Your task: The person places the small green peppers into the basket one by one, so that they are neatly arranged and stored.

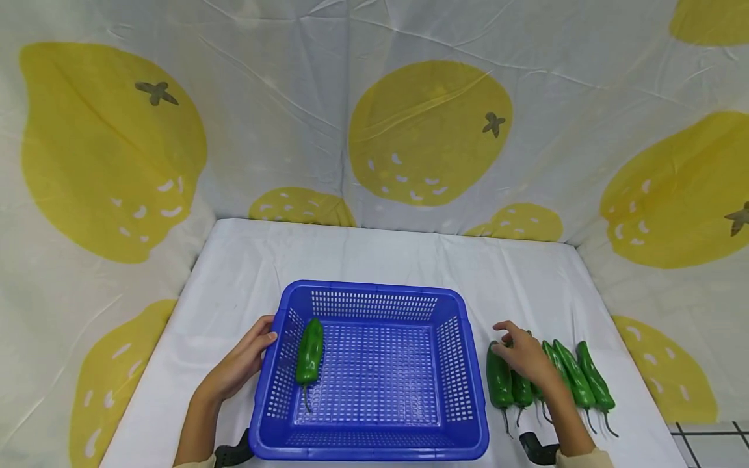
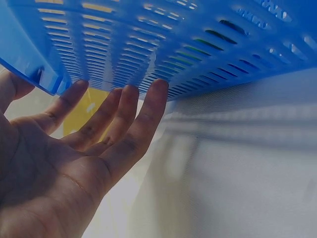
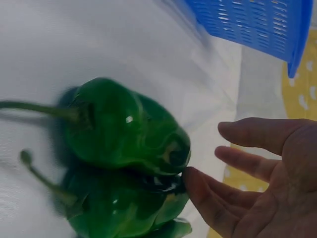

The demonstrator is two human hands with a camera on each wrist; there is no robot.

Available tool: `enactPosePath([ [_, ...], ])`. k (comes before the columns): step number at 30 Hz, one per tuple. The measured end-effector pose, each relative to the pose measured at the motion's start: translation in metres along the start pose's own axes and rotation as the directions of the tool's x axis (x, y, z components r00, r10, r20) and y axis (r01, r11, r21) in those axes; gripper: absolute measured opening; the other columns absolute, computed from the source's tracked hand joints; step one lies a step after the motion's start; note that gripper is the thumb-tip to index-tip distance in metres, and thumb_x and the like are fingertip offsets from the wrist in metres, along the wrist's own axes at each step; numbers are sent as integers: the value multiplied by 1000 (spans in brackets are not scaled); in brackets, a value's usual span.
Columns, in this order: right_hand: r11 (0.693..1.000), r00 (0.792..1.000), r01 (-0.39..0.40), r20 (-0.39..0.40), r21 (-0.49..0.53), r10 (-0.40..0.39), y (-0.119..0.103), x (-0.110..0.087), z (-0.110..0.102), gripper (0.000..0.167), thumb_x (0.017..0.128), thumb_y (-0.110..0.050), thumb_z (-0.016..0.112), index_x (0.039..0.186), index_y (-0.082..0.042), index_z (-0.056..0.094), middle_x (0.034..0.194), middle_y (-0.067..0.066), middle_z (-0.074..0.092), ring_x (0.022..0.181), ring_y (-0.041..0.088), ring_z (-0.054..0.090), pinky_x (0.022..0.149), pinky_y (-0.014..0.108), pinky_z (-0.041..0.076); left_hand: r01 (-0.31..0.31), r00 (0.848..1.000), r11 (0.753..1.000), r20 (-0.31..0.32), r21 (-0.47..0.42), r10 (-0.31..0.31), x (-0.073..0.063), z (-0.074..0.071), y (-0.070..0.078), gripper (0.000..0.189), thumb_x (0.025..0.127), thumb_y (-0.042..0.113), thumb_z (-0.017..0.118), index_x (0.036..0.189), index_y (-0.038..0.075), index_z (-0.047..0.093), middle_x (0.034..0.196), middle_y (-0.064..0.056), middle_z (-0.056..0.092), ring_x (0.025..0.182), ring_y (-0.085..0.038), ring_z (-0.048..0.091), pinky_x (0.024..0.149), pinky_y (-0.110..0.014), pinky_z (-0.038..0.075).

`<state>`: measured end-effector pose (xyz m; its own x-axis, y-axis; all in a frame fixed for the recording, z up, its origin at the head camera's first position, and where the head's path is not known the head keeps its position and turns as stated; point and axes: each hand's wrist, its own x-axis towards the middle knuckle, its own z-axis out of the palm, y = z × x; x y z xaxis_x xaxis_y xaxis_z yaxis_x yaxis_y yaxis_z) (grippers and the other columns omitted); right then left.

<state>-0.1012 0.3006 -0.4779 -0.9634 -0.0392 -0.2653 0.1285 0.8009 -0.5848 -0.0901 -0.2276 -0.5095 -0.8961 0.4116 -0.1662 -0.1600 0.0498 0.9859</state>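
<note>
A blue plastic basket (image 1: 374, 450) stands on the white cloth, with one green pepper (image 1: 309, 352) lying along its left side, stem toward me. My left hand (image 1: 240, 364) is at the basket's left side; in the left wrist view its extended fingertips (image 2: 157, 88) touch the slotted outer wall, below the rim. On the right, several green peppers lie in a row, stems toward me. My right hand (image 1: 525, 357) is over the left part of that row, beside the leftmost pepper (image 1: 499, 380). In the right wrist view its fingers are spread, one fingertip at the tips of two peppers (image 3: 129, 129).
White cloth (image 1: 351, 250) covers the tabletop. Hanging fabric with a lemon print (image 1: 430, 133) encloses the back and both sides. Dark wrist bands (image 1: 538, 448) sit by both wrists. Floor tiles (image 1: 710, 445) show at the lower right corner.
</note>
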Motion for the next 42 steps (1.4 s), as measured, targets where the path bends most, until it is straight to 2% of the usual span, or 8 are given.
enactPosePath([
  [4,995,1000,12,-27,-94,-15,4,-2,6,40,89,-7,67,125,8,56,105,29,62,92,39,62,74,55,50,1,1000,1000,-4,-3,-1,0,0,0,44,109,25,35,145,1,27,141,-30,36,116,-25,55,90,-34,51],
  [8,990,999,-7,-39,-138,1,6,-4,11,42,87,-8,69,124,7,57,105,31,63,93,42,62,73,55,51,2,1000,1000,-7,0,-2,-1,0,0,44,109,26,35,145,1,27,142,-29,35,116,-26,54,90,-34,51],
  [14,993,999,-43,-25,-108,41,9,-5,16,47,87,-11,71,128,6,55,108,30,64,90,37,64,71,51,52,11,1000,1000,-18,5,-11,0,0,-2,44,109,27,36,145,3,27,144,-27,35,118,-27,53,90,-34,51],
  [29,997,999,-48,-28,-54,47,18,-1,18,41,86,-13,74,121,4,61,107,25,66,86,31,64,70,47,53,-11,1000,1000,9,-21,11,0,0,0,44,110,24,35,144,-2,26,140,-31,35,114,-24,55,89,-35,52],
  [42,998,999,-34,-25,-50,33,16,0,13,42,86,-13,74,122,4,61,107,25,66,85,30,64,68,45,52,-13,1000,1000,8,-17,13,0,1,1,44,110,24,35,145,-1,26,140,-32,35,114,-26,55,89,-36,52],
])
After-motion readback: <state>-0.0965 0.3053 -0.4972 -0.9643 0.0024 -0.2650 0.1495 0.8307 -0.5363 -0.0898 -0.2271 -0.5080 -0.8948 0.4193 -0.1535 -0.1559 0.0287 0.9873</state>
